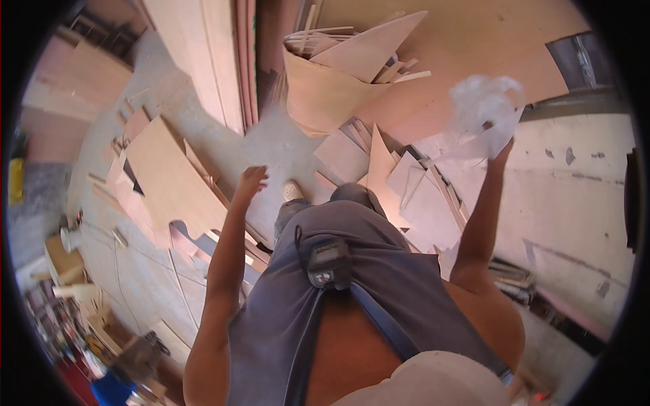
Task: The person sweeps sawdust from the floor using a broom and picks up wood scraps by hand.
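"Starting close to us, what could go wrong?"

"The dark device (330, 262) hanging at our front: its cord loop could catch on a board if we bend. Then our footing: a pale shoe (292, 191) is on the floor (274, 145) between scraps, and the loose offcuts (428, 197) to its right could slide if stepped on."

"And our hands?"

"Well apart. Our left hand (254, 180) is empty, fingers loosely curled, near the right edge of the tan board (166, 177); a careless swing could scrape it there. Our right hand (502, 153) grips the crumpled plastic (482, 108), raised by the upper left corner of the pale panel (575, 152). It may be a bag; blur leaves us unsure."

"Could it tear?"

"It could, by snagging on the offcuts' corners."

"Farther off?"

"Sticks (412, 76) jut past the rim of the curved bin (328, 100); a knock could spill them. To its left, the tall boards (196, 54) could topple if bumped."
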Motion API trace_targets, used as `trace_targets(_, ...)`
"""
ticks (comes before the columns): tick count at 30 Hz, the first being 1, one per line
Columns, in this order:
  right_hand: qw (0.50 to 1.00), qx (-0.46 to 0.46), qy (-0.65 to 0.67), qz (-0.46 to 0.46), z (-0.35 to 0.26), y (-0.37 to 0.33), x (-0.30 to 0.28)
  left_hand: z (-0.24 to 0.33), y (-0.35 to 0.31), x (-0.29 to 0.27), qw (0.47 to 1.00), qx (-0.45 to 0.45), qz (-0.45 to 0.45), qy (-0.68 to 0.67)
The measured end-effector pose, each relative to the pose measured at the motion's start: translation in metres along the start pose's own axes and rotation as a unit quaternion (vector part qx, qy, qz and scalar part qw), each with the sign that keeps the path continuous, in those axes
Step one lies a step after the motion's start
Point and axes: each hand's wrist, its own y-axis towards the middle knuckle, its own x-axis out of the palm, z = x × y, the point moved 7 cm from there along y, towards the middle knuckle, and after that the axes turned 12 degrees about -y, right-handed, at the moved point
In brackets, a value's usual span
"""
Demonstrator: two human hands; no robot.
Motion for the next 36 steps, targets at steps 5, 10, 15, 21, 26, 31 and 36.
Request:
trace_targets(5,0.992,-0.115,-0.05,0.015,-0.057,0.081,0.008,-0.015,0.032,-0.083,0.994,-0.044,0.047,0.084)
trace_targets(10,0.946,-0.005,-0.294,-0.136,-0.09,0.151,0.12,-0.037,0.056,-0.111,0.989,-0.069,0.07,0.109)
trace_targets(15,0.861,-0.103,-0.372,-0.331,-0.102,0.161,0.255,-0.055,0.028,-0.122,0.979,-0.139,0.15,0.0)
trace_targets(21,0.866,-0.237,-0.204,-0.39,-0.137,0.155,0.372,-0.093,-0.043,-0.143,0.932,-0.208,0.295,0.012)
trace_targets(26,0.815,-0.299,-0.085,-0.49,-0.144,0.106,0.454,-0.115,-0.048,-0.082,0.916,-0.239,0.3,-0.117)
trace_targets(31,0.802,-0.164,0.0,-0.574,-0.123,0.051,0.518,-0.01,0.026,-0.019,0.952,-0.201,0.227,0.024)
trace_targets(36,0.763,-0.209,-0.012,-0.612,-0.117,0.043,0.52,0.079,0.091,-0.008,0.959,-0.16,0.235,-0.001)
